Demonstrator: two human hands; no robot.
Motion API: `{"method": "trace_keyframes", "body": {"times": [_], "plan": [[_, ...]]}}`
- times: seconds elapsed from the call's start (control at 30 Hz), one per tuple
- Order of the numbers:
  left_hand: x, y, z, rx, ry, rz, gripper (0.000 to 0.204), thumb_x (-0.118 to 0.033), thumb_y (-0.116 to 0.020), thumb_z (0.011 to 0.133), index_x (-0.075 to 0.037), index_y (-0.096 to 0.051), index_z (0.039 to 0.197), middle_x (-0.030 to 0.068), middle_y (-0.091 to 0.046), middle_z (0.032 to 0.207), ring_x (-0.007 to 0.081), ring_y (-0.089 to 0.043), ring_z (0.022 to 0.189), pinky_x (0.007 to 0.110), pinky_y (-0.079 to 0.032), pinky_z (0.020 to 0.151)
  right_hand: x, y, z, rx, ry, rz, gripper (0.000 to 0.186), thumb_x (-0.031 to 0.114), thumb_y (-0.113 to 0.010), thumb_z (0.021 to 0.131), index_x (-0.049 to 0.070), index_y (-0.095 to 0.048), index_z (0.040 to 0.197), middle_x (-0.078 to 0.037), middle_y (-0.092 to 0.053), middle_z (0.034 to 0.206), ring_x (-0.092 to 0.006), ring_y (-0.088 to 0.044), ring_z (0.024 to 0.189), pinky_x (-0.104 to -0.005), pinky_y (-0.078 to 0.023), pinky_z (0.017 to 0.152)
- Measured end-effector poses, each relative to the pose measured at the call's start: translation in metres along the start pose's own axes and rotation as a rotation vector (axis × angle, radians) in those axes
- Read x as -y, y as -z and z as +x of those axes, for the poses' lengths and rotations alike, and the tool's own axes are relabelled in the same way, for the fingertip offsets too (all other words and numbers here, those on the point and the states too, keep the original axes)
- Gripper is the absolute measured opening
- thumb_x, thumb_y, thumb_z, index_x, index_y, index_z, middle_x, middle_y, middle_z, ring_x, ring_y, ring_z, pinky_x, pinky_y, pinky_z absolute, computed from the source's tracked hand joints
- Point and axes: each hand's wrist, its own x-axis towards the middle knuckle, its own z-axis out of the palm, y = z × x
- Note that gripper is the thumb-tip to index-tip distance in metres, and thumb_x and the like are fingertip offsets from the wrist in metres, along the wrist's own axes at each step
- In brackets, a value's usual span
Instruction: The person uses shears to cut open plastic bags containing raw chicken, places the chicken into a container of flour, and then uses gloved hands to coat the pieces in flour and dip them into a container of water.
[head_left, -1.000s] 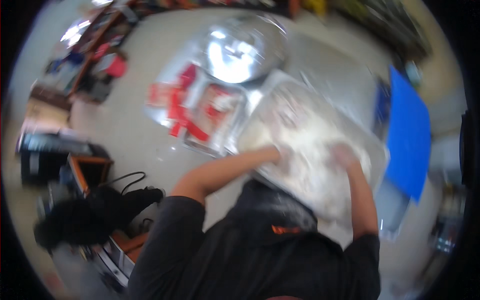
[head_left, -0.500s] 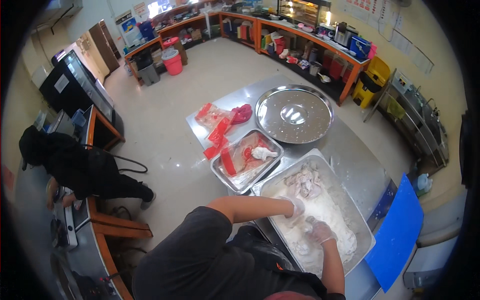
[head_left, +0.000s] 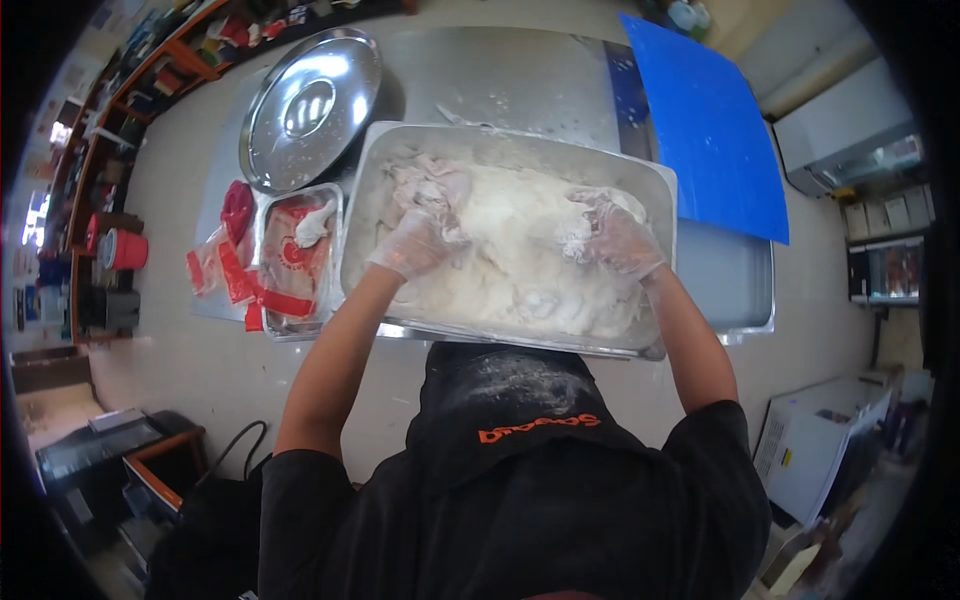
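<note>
A deep steel tray [head_left: 520, 140] holds white flour [head_left: 520, 250] and coated raw meat pieces [head_left: 430, 180], probably chicken. My left hand [head_left: 420, 245], in a clear glove, grips floured meat near the tray's left end. My right hand [head_left: 625, 240], gloved too, has its fingers curled round a floured piece near the right end. Left of this tray, a smaller tray [head_left: 333, 215] holds red-and-clear plastic packaging [head_left: 295, 255] and a white, crumpled item [head_left: 315, 225]. More red plastic [head_left: 235, 270] lies beside it.
A round steel lid or platter [head_left: 310, 110] lies behind the trays on the steel table [head_left: 490, 75]. A blue board [head_left: 700, 120] stands at the right, over another shallow pan [head_left: 725, 290]. A co-worker in black [head_left: 200, 545] is at lower left, near counter equipment [head_left: 85, 460].
My view has swung down and squarer onto the tray. My hands have moved apart, the left onto the meat at the left, the right toward the tray's right end.
</note>
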Motion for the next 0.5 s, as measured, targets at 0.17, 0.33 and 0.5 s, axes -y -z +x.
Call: {"method": "trace_keyframes", "body": {"times": [0.17,0.33,0.5], "plan": [[0.029,-0.01,0.019,-0.015,-0.418,0.168,0.025,-0.021,-0.07,0.082,-0.007,-0.07,0.102,0.0174,-0.068,0.09,0.0282,-0.066,0.087,0.035,-0.05,0.083,-0.033,0.022,-0.012,0.104,0.077,-0.865,0.036,0.02,-0.073,0.066,-0.001,-0.063,0.095,-0.018,-0.066,0.087,-0.0328,-0.064,0.085,-0.0401,-0.05,0.079],[-0.026,0.011,0.037,0.31,0.006,0.14,0.032,-0.024,-0.066,0.085,-0.004,-0.068,0.111,0.0161,-0.067,0.109,0.0272,-0.064,0.1,0.034,-0.05,0.087,0.011,0.025,-0.033,0.266,0.141,-0.989,0.029,0.024,-0.071,0.07,0.0,-0.064,0.086,-0.019,-0.064,0.083,-0.0352,-0.062,0.079,-0.0416,-0.05,0.076],[0.041,-0.081,0.095,0.286,-0.153,0.266,0.048,-0.039,-0.062,0.086,-0.002,-0.064,0.117,0.0162,-0.062,0.121,0.0269,-0.059,0.112,0.032,-0.047,0.093,0.001,-0.036,-0.006,0.503,0.383,-0.801,0.024,0.019,-0.057,0.083,0.003,-0.062,0.101,-0.018,-0.065,0.087,-0.0339,-0.062,0.078,-0.0432,-0.051,0.076]]}}
